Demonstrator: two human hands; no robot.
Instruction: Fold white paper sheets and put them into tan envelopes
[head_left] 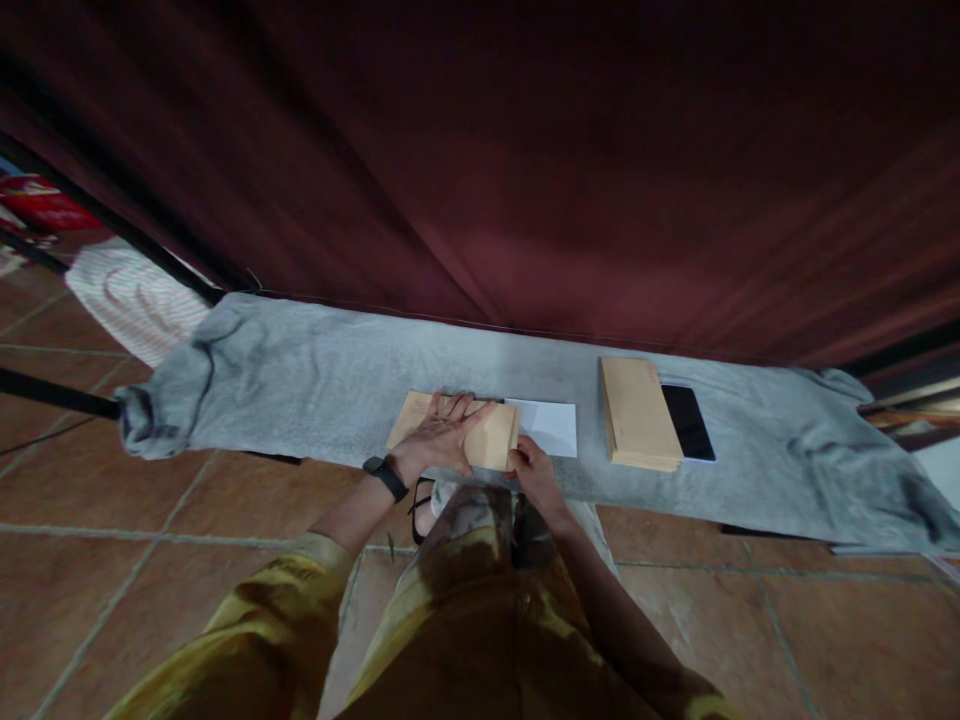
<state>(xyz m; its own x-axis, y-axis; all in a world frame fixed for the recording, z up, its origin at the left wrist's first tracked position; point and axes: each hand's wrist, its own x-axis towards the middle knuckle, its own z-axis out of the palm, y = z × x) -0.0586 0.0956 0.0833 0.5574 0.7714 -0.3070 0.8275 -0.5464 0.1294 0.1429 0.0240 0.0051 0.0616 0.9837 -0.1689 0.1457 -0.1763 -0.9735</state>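
Observation:
My left hand (444,437), with a dark watch at the wrist, lies flat with fingers spread over a brown paper envelope (495,452). At that envelope's lower right corner, my right hand (531,468) has its fingers closed on the edge. A white sheet of paper (551,425) lies just right of the envelope, its left end reaching the envelope's edge; whether it goes inside cannot be made out. Farther right sits a stack of brown envelopes (637,410), apart from both hands.
A dark-screened phone or tablet (691,425) lies beside the stack, partly under it. Grey cloth (315,375) covers the narrow bench. Behind hangs a dark red curtain (480,180). Black metal bars (60,392) and a striped cloth (142,300) are at the left, above a tiled floor (247,505).

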